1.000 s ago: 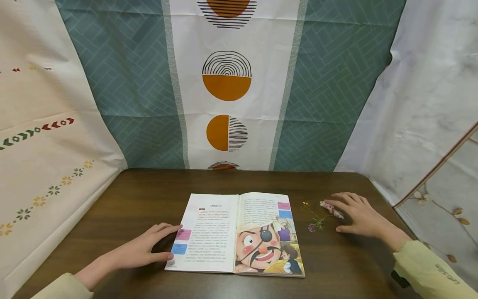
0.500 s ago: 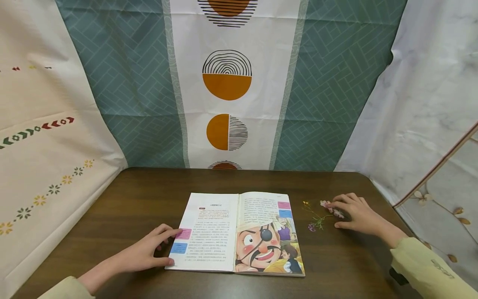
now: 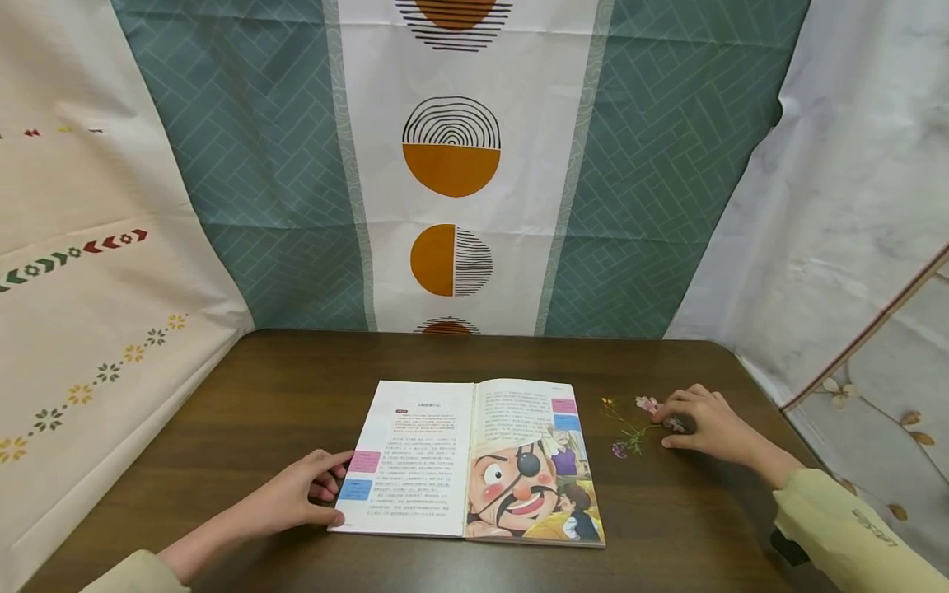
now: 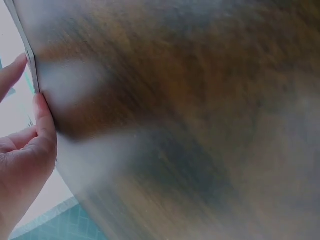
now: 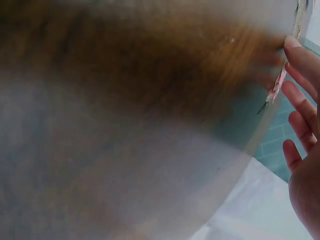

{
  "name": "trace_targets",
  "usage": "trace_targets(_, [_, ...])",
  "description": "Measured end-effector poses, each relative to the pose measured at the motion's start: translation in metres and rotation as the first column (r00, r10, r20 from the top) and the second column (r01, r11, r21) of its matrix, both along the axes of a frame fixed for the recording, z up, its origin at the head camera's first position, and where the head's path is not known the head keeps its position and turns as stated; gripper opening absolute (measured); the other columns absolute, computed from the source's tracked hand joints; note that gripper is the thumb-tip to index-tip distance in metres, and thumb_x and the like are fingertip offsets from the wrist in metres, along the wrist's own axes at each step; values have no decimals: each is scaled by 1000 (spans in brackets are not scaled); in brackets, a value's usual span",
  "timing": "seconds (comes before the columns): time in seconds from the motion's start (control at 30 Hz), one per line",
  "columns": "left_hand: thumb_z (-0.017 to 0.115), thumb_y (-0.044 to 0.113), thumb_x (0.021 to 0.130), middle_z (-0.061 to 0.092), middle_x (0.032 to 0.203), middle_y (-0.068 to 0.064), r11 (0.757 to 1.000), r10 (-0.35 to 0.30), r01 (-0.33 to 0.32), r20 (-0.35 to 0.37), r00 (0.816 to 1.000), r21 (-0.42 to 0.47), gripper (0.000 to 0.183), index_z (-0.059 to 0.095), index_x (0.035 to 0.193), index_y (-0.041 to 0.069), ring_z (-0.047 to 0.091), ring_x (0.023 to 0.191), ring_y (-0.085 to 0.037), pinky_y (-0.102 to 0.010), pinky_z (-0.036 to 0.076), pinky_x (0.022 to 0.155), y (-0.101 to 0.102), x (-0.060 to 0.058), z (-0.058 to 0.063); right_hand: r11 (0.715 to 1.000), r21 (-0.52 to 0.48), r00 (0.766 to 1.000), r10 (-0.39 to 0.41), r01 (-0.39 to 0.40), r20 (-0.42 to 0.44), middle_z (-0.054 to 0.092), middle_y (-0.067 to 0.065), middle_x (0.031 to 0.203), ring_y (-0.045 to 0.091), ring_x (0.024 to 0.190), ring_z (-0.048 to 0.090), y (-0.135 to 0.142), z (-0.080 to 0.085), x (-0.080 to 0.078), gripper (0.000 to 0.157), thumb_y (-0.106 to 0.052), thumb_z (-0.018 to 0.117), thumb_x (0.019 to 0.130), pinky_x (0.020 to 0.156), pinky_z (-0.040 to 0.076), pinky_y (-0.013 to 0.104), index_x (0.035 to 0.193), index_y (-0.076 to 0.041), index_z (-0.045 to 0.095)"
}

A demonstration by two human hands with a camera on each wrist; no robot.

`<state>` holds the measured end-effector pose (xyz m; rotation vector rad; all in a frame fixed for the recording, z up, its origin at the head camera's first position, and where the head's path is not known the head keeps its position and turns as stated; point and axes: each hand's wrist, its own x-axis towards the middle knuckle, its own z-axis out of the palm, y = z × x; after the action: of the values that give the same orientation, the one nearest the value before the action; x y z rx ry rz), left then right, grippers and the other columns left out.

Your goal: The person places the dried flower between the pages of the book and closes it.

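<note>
An open picture book [image 3: 426, 461] lies on the brown table, with a large eyepatched pirate drawn on its right page. My left hand [image 3: 292, 494] is at the book's left edge: thumb on the lower corner, index fingertip beside the pink label, other fingers curled below. The left wrist view shows thumb and finger apart along the book edge [image 4: 31, 62]. Right of the book lie small flowers [image 3: 633, 438] on thin green stems, with yellow, purple and pink blossoms. My right hand [image 3: 708, 424] reaches over the pink blossoms [image 3: 647, 404], its thumb and fingers spread around them, partly hiding them.
The dark wooden table [image 3: 296, 371] has rounded far corners. Behind it hangs a green and white patterned cloth [image 3: 460, 214]. A cream cloth [image 3: 111, 329] borders the left side and a marbled cloth [image 3: 838, 247] the right.
My right hand has lowered over the pink blossoms, and its thumb and index finger have drawn closer together. My left fingers have slid slightly back toward the book's edge and bent more. The book stays put.
</note>
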<state>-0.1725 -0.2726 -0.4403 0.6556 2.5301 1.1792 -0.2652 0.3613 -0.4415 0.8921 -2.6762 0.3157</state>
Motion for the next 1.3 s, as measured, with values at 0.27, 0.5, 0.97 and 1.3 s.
trace_targets(0.27, [82,11,78,48,118,-17,994,10,-24,128,992,103,86,33,145,-13,53,93,-4,-19,53,79,-1,-3,0,996,-83,999,40,-39,13,64,-16,81,5,77,49,3,-3,0,24,-21,87,71,67,31,27,90,-26,74])
trace_targets(0.5, [80,7,80,46,117,-20,986,-25,-3,166,986,168,85,29,145,-14,53,92,-6,-22,53,79,-5,-7,-2,987,-157,985,4,24,172,60,-19,75,-5,70,50,0,1,-3,15,-18,82,78,63,42,22,88,-23,72])
trace_targets(0.97, [77,6,82,42,117,-20,982,-55,14,214,975,187,85,25,146,-13,50,93,-9,-20,51,79,-5,-7,-2,980,-160,978,-85,117,192,63,-17,71,-8,66,52,-3,-3,-4,11,-16,80,81,62,43,21,79,-21,70])
trace_targets(1.3, [77,6,81,42,117,-19,983,-45,8,200,979,186,85,26,147,-11,50,93,-7,-20,50,79,-6,-8,-6,984,-174,997,-38,49,69,63,-15,72,-8,63,52,-11,2,-8,18,-8,82,77,56,46,20,79,-21,71])
